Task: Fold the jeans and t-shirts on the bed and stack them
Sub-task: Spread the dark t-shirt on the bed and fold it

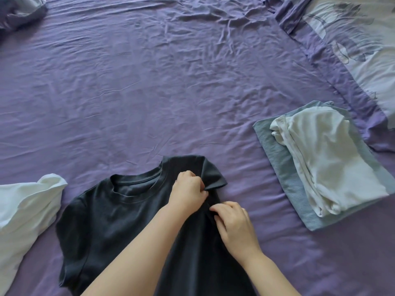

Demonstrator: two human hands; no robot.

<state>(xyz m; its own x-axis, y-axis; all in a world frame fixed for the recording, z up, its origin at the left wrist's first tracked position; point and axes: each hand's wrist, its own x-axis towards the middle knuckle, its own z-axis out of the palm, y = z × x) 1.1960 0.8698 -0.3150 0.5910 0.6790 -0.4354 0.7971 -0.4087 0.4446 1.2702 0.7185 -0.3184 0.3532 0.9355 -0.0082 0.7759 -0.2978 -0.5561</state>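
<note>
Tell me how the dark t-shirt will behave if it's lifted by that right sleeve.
The dark t-shirt will probably hang limp: it lies flat and creases where the left hand and right hand pinch it. It looks thin, so likely light. On the wrinkled purple sheet it would probably drag and bunch rather than slide.

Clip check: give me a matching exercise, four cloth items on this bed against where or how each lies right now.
Items:
1. dark t-shirt
2. white folded garment
3. blue-grey folded garment
4. white pillow

States:
A. bottom of the stack
B. at the left edge
C. spread flat, gripped by left hand and right hand
D. top of the stack

Pairs: 1-C, 2-D, 3-A, 4-B
</note>
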